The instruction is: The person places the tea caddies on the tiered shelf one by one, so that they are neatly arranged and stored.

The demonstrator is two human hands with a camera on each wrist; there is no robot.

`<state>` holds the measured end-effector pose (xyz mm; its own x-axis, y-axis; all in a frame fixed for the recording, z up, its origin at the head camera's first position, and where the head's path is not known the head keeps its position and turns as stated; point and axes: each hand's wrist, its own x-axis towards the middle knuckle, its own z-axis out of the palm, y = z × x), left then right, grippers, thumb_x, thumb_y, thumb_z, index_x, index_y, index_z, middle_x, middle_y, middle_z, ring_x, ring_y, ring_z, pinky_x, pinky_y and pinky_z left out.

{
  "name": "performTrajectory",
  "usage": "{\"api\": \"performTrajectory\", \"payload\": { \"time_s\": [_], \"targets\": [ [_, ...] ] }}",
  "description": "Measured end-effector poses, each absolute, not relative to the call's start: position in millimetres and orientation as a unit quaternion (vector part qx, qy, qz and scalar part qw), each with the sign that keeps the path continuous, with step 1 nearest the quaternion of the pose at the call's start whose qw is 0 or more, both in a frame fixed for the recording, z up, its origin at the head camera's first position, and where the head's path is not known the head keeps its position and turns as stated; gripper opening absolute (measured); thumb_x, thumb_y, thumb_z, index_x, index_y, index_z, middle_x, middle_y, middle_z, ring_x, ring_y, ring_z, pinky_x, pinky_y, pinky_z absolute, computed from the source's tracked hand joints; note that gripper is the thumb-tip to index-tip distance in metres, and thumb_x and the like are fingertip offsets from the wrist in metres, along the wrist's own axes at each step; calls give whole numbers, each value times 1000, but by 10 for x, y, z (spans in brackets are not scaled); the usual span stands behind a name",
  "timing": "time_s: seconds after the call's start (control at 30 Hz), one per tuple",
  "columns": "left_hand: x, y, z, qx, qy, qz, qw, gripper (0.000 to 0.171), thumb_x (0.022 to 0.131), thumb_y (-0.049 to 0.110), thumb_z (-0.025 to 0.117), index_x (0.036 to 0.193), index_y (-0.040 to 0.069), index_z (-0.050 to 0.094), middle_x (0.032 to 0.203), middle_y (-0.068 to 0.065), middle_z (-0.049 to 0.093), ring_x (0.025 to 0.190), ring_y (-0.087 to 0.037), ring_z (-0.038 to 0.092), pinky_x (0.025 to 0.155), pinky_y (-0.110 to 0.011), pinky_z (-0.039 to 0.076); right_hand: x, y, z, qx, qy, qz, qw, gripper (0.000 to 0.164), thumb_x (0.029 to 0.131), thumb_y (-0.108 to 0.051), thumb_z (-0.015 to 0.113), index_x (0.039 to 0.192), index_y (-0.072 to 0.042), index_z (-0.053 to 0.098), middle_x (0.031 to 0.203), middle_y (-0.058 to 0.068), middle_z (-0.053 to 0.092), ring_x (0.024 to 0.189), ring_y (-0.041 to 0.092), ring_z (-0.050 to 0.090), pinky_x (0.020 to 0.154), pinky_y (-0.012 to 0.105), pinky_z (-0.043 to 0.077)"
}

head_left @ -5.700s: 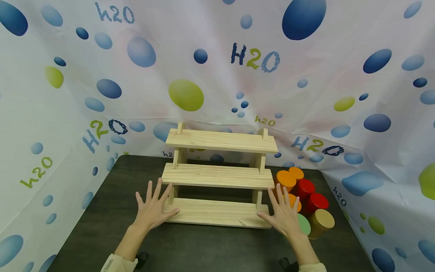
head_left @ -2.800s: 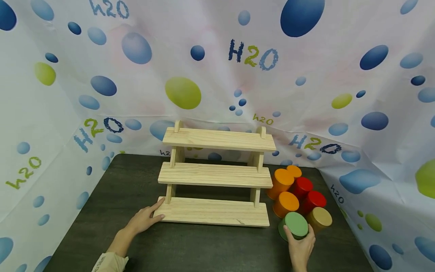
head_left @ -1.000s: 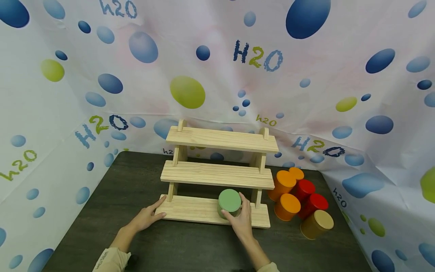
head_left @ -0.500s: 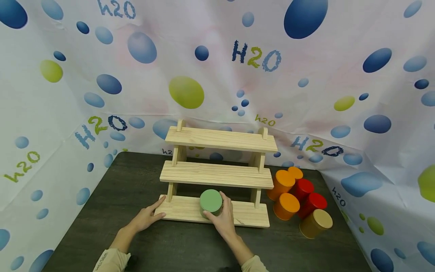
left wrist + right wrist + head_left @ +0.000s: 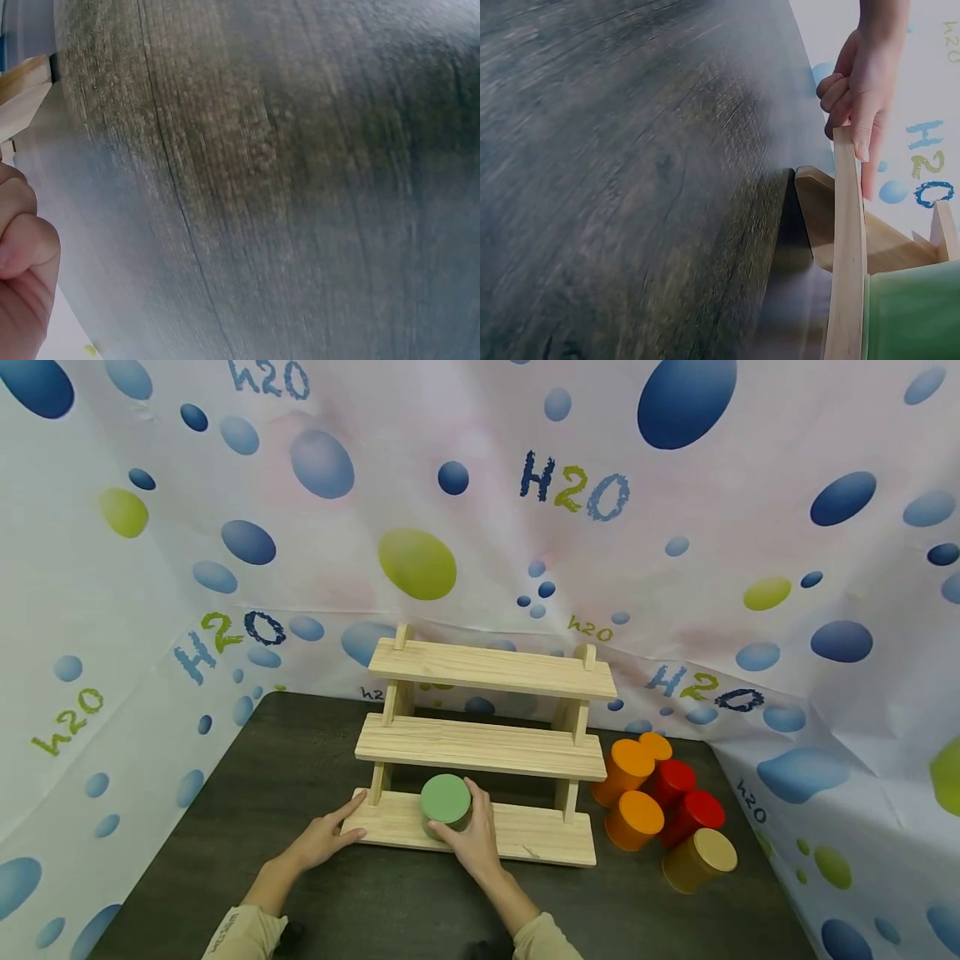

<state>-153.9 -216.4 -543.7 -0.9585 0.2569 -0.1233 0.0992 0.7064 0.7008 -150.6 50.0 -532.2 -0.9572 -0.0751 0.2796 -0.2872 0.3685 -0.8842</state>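
My right hand [image 5: 474, 835] holds a green round canister [image 5: 446, 799], thumb in front and fingers round its right side. The canister stands upright on the bottom step, left of its middle; its green side [image 5: 915, 311] shows against the board in the right wrist view. At the left end of that step, my left hand [image 5: 318, 842] grips the corner of the three-tier wooden shelf [image 5: 525, 837]. In the right wrist view the left hand [image 5: 862, 97] has its thumb and index finger at the board's edge, the other fingers curled. The left wrist view shows only curled fingers [image 5: 30, 247] beside a wooden edge.
Right of the shelf stand orange canisters [image 5: 634, 820], red canisters [image 5: 703, 810] and a gold canister [image 5: 699, 860], close together on the dark table [image 5: 360, 910]. A white curtain [image 5: 480, 410] with blue and green dots hangs behind and at both sides.
My right hand took the green canister from the group at the right, set it over the bottom step and moved it left. My left hand went from spread fingers to gripping the shelf corner.
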Motion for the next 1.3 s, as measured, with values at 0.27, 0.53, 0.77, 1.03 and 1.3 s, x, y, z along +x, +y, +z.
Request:
{"api": "performTrajectory", "payload": {
  "time_s": [0.27,0.53,0.77,1.03,1.3],
  "targets": [
    [-1543,-2162,-5427,96,917,371,110,71,87,33,61,142,4,29,132,-33,39,105,-40,54,86,-54,39,-1551,405,-5304,119,-825,546,84,82,73,-32,77,136,-4,33,124,14,42,114,31,40,91,52,34],
    [-1532,-2160,-5462,91,917,370,113,70,86,33,62,142,5,30,128,-34,43,94,-29,58,82,-51,42,-1575,296,-5279,124,-845,514,80,84,71,-34,78,136,-5,33,123,12,43,112,29,41,87,49,38],
    [-1554,-2174,-5465,105,917,371,103,70,87,32,61,142,3,29,126,-33,46,88,-26,57,81,-48,42,-1585,196,-5258,124,-857,494,79,84,71,-37,78,135,-4,33,121,12,44,110,28,43,86,46,40],
    [-1551,-2172,-5443,116,916,371,100,69,88,33,59,142,3,28,131,-34,40,104,-43,54,84,-53,41,-1609,95,-5272,126,-865,479,80,85,71,-40,77,134,-5,34,120,11,45,108,27,44,85,45,40],
    [-1557,-2178,-5455,118,914,375,102,70,88,33,59,143,3,27,134,-33,36,108,-46,50,86,-54,40,-1600,2,-5259,124,-869,472,84,85,70,-40,77,133,-2,34,119,11,45,107,26,45,85,44,41]
  ]
}}
